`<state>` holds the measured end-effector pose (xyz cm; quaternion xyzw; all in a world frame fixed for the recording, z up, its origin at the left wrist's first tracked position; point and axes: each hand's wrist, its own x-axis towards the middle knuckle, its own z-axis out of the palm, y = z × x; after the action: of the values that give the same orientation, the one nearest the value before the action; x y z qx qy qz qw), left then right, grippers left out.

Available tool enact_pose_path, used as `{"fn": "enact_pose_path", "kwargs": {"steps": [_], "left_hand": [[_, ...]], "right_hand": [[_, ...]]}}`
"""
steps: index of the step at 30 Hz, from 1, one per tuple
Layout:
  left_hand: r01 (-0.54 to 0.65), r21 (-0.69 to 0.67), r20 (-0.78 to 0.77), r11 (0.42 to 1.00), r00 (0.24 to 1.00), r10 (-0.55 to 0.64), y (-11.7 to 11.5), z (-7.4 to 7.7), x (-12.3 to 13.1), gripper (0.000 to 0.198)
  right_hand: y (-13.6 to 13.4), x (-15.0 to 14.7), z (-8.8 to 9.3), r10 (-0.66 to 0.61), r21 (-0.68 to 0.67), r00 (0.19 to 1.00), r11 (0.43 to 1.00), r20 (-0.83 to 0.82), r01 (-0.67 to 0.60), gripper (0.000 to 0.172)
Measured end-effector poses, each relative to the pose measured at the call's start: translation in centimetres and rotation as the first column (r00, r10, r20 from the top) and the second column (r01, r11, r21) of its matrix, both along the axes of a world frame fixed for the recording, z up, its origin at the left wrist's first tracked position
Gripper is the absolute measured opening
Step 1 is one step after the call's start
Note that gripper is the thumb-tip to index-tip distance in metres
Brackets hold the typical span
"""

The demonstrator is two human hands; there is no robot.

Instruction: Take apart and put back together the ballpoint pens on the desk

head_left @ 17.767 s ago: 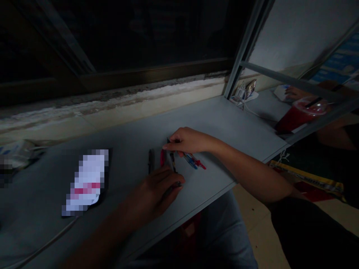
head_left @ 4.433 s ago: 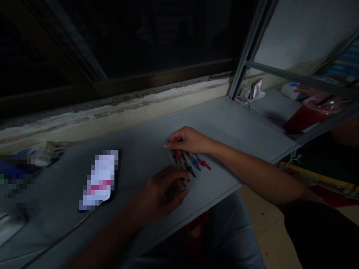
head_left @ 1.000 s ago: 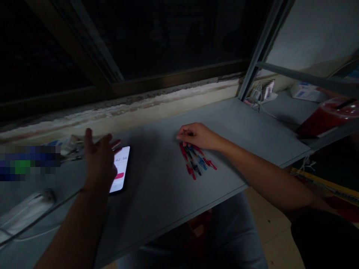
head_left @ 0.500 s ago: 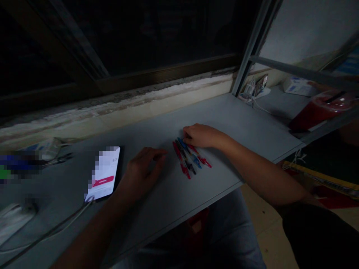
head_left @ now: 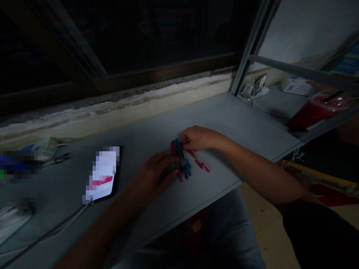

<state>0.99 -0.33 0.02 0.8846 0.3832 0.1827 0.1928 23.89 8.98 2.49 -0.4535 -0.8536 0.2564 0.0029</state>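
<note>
Several pens with red and blue parts lie bunched on the grey desk. My left hand comes in from the lower left, its fingertips pressing the near side of the bunch. My right hand rests on the far end, fingers curled over the pens and hiding part of them. Two red pen tips stick out to the right below my right wrist. The hands stand close together, with the pens between them.
A phone with a lit, blurred screen lies to the left, a cable running from it. A red drink cup and white box stand beyond a metal shelf rail. The desk's front edge runs above my legs.
The pens have gone from a loose fan to a tighter bunch. My left hand has moved right from beside them onto them, and my right hand has shifted slightly onto their far end.
</note>
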Motion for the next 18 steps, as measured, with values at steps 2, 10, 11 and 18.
{"fn": "enact_pose_path", "kwargs": {"steps": [2, 10, 11, 18], "left_hand": [[-0.022, -0.008, 0.006, 1.0, 1.0, 0.022, 0.0, 0.0, 0.1, 0.029], [-0.095, -0.007, 0.039, 0.995, 0.995, 0.095, -0.3, 0.5, -0.1, 0.039], [-0.104, 0.012, 0.035, 0.995, 0.994, 0.103, -0.4, 0.4, -0.1, 0.045], [-0.254, 0.037, 0.104, 0.967, 0.963, 0.249, -0.3, 0.0, 0.0, 0.033]], "right_hand": [[-0.1, -0.3, -0.1, -0.053, -0.09, 0.995, 0.995, -0.081, 0.045, 0.013], [-0.6, -2.0, 0.4, -0.457, -0.525, 0.608, 0.848, -0.649, 0.078, 0.021], [-0.7, -2.3, 0.4, -0.486, -0.553, 0.553, 0.831, -0.677, 0.053, 0.022], [-0.8, -2.8, -0.4, -0.456, -0.569, 0.566, 0.822, -0.687, -0.029, 0.035]]}}
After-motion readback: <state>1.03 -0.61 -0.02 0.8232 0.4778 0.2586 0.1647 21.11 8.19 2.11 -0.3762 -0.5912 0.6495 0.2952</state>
